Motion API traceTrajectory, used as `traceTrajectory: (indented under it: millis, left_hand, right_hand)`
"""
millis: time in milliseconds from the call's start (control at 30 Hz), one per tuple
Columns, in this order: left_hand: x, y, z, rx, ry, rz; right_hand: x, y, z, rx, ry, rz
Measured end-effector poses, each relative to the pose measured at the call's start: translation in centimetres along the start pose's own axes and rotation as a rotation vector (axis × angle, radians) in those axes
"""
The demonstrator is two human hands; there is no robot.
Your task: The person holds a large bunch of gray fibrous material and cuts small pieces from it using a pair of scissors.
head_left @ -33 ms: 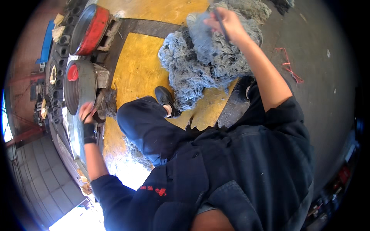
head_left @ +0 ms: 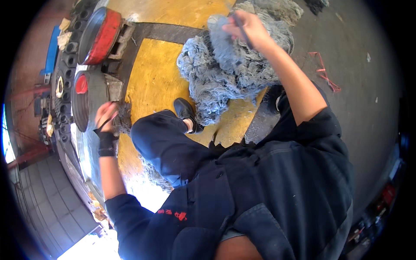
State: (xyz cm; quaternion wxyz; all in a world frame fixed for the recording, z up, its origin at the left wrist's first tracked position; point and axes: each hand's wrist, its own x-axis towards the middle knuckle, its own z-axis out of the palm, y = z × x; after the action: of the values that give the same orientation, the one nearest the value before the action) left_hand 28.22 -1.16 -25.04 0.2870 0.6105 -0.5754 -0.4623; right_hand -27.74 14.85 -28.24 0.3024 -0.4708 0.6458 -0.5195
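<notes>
My right hand [head_left: 249, 28] is closed around a thin dark rod [head_left: 243, 32], whose kind I cannot make out. It is above a large tangled heap of grey-blue fibre [head_left: 238, 82] on the floor. A blurred clump of the same fibre [head_left: 224, 45] rises at its fingertips; whether it is gripped is unclear. On the left, my left hand [head_left: 106, 116] has its fingers curled together beside a grey metal drum [head_left: 97, 97] with a red patch inside. A black wrist wrap [head_left: 106, 144] with a strap at the thumb covers that wrist. Anything within those fingers is hidden.
A red-sided drum [head_left: 104, 37] stands tilted by a wooden pallet [head_left: 123, 41] at the far left. Dark tubular parts [head_left: 67, 82] line up beyond it. Yellow floor panels [head_left: 156, 73] lie beneath the heap, and red strapping [head_left: 323, 71] lies on the grey floor at right.
My left hand has moved right and a little farther up, away from the drum's lower edge. My right hand has shifted slightly left with the rod.
</notes>
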Motion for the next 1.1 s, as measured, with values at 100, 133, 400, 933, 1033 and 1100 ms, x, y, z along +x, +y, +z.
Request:
traceTrajectory:
  millis: [100, 133, 400, 933, 1033, 1100]
  left_hand:
    - [-2.8, 7.3, 21.1, 0.14, -0.436, 0.304]
    - [-4.7, 8.9, 25.8, 0.039, -0.503, 0.338]
    - [-10.5, 10.0, 32.0, 0.143, -0.516, 0.373]
    - [-17.9, 12.8, 14.9, 0.039, 0.208, 0.469]
    - [-17.9, 15.3, 14.5, -0.018, 0.213, 0.539]
    - [-18.3, 16.2, 14.0, -0.094, 0.334, 0.518]
  right_hand:
    - [-0.2, 0.8, 2.0, 0.091, -0.211, 0.024]
    - [-0.4, 0.6, 2.6, 0.126, -0.288, 0.014]
    - [-1.7, -0.5, 3.7, 0.06, -0.378, -0.07]
    - [-2.2, 6.2, 9.3, -0.452, -0.328, 0.133]
    - [-2.3, 6.7, 11.6, -0.243, -0.286, 0.133]
    - [-2.4, 4.9, 11.9, -0.197, -0.271, 0.113]
